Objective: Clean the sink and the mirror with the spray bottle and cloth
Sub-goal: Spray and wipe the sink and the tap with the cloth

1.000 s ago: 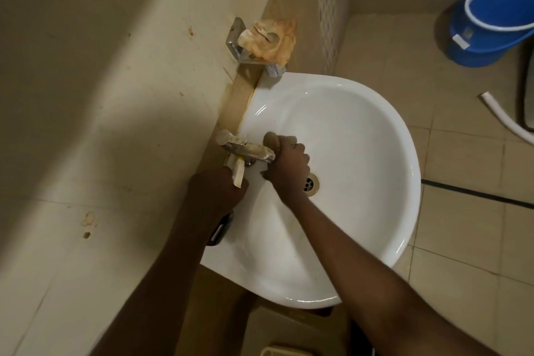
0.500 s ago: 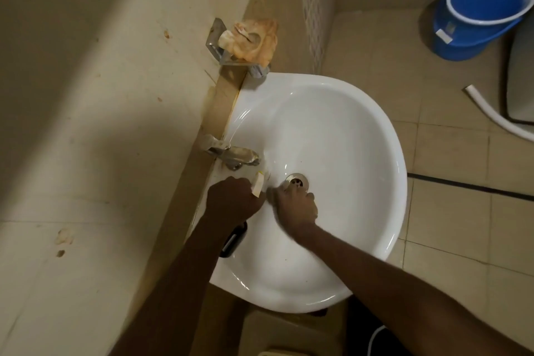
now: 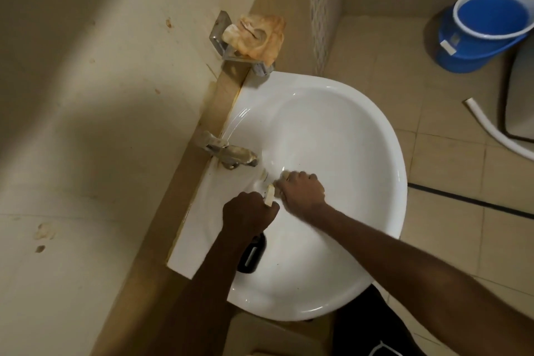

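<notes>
The white sink [image 3: 372,150] is fixed to a beige tiled wall, with a tarnished metal tap [image 3: 229,153] at its left rim. My left hand [image 3: 248,217] grips the spray bottle [image 3: 252,254] over the sink's left side; its dark body shows under my wrist and its pale nozzle sticks out toward the basin. My right hand [image 3: 303,191] holds a pale cloth [image 3: 284,175], mostly hidden in my fingers, and presses it on the basin floor just below the tap spout. The drain is hidden under that hand. No mirror is in view.
A metal soap holder [image 3: 222,37] on the wall above the sink carries an orange-stained lump. A blue bucket [image 3: 488,29] stands on the tiled floor at the top right. Below it lie a white hose [image 3: 491,136] and a dark-edged object at the frame edge.
My right hand rubbed from under the tap spout back toward me, then forward again, and now covers the drain. My left hand with the bottle has barely shifted.
</notes>
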